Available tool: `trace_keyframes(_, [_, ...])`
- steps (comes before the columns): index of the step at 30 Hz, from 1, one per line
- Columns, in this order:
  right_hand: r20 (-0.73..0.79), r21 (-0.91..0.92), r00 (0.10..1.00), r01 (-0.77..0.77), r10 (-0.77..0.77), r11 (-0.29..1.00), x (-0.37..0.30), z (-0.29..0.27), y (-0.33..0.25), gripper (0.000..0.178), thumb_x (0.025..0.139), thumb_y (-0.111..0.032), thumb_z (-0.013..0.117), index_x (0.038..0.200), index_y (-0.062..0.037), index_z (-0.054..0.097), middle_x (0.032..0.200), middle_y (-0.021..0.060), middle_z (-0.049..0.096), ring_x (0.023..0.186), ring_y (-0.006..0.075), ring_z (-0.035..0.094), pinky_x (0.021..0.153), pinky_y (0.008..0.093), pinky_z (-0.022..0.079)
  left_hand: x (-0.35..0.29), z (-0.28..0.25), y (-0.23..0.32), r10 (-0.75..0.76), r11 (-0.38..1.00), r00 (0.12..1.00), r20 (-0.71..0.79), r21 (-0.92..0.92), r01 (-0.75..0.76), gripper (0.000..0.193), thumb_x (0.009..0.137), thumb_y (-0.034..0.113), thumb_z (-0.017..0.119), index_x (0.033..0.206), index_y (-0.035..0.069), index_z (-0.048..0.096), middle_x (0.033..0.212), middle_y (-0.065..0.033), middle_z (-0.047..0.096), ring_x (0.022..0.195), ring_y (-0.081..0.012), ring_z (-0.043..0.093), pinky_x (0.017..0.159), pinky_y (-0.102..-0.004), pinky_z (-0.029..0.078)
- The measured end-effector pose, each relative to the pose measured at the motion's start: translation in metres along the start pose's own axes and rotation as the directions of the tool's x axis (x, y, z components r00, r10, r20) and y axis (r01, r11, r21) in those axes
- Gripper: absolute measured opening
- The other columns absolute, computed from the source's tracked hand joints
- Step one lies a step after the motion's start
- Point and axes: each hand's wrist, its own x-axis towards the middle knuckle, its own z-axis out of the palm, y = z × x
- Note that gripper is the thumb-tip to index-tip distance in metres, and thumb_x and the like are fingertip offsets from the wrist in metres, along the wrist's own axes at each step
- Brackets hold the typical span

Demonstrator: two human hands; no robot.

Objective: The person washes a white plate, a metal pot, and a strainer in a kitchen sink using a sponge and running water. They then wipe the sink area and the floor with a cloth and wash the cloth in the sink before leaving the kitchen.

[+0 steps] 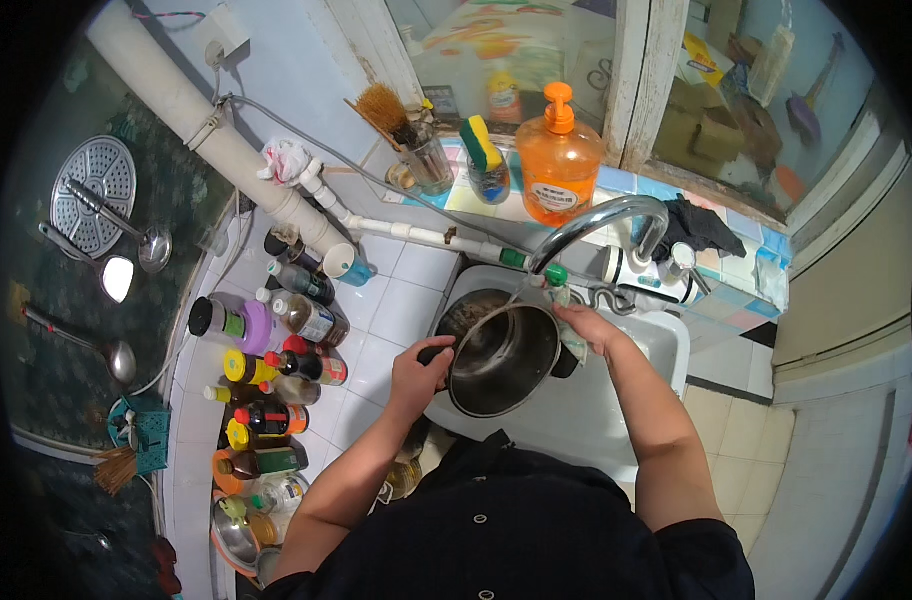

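A dark-handled metal pot [504, 362] is held tilted over the white sink, its open mouth toward me. My left hand [422, 374] is closed around its black handle on the left. At the pot's right rim, my right hand [588, 328] is closed on a pale, crumpled cloth [575, 345], pressed near the outside wall; its fingertips are partly hidden. A second dark handle [566, 363] sticks out below that cloth. The curved chrome faucet [606, 212] arches above, and a thin pale streak, perhaps water, shows below its spout. Behind the pot, a dark round item [473, 312] is partly covered.
The sink [616, 415] extends to the right. An orange soap pump bottle [559, 165], a yellow-green sponge [481, 143] in a glass, and a black rag [701, 228] line the tiled ledge. Several sauce bottles [306, 320] crowd the left counter. Ladles [119, 362] hang on the wall.
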Motion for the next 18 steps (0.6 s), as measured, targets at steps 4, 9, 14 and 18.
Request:
trace_keyframes(4, [-0.161, 0.441, 0.975, 0.212, -0.155, 0.872, -0.025, 0.009, -0.008, 0.039, 0.092, -0.036, 0.044, 0.112, -0.0040, 0.053, 0.112, 0.0083, 0.057, 0.106, 0.0191, 0.051, 0.092, 0.0315, 0.037, 0.015, -0.005, -0.005, -0.151, 0.961, 0.989, -0.003, -0.236, 0.146, 0.027, 0.083, 0.007, 0.056, 0.107, -0.005, 0.055, 0.062, -0.0010, 0.048, 0.047, -0.0078, 0.041, 0.045, -0.0229, 0.036])
trace_keyframes(9, [-0.325, 0.482, 0.881, 0.466, -0.343, 0.742, -0.050, 0.035, -0.004, 0.037, 0.093, -0.032, 0.042, 0.113, -0.0029, 0.053, 0.107, 0.0079, 0.060, 0.098, 0.0187, 0.056, 0.089, 0.0307, 0.041, 0.026, -0.016, -0.011, -0.287, 0.833, 0.957, 0.042, -0.482, 0.271, 0.037, 0.083, 0.005, 0.050, 0.118, -0.005, 0.045, 0.064, -0.0016, 0.044, 0.048, -0.0084, 0.039, 0.046, -0.0236, 0.035])
trace_keyframes(14, [-0.138, 0.329, 0.956, 0.290, -0.258, 0.899, -0.029, 0.093, -0.010, 0.044, 0.094, -0.036, 0.037, 0.119, -0.0016, 0.049, 0.117, 0.0103, 0.054, 0.108, 0.0189, 0.048, 0.094, 0.0311, 0.035, 0.023, -0.010, -0.018, -0.293, 0.746, 0.947, 0.130, -0.588, 0.311, 0.042, 0.081, 0.002, 0.046, 0.123, -0.005, 0.039, 0.063, -0.0009, 0.041, 0.048, -0.0084, 0.037, 0.045, -0.0237, 0.034])
trace_keyframes(18, [0.008, -0.097, 0.985, 0.172, -0.172, 0.980, 0.021, 0.122, 0.011, 0.051, 0.094, -0.039, 0.032, 0.124, 0.0003, 0.042, 0.126, 0.0134, 0.046, 0.112, 0.0219, 0.044, 0.096, 0.0327, 0.032, 0.015, -0.002, -0.014, -0.258, 0.708, 0.934, 0.248, -0.609, 0.358, 0.046, 0.079, 0.001, 0.043, 0.124, -0.004, 0.037, 0.062, -0.0001, 0.038, 0.047, -0.0081, 0.035, 0.045, -0.0231, 0.033])
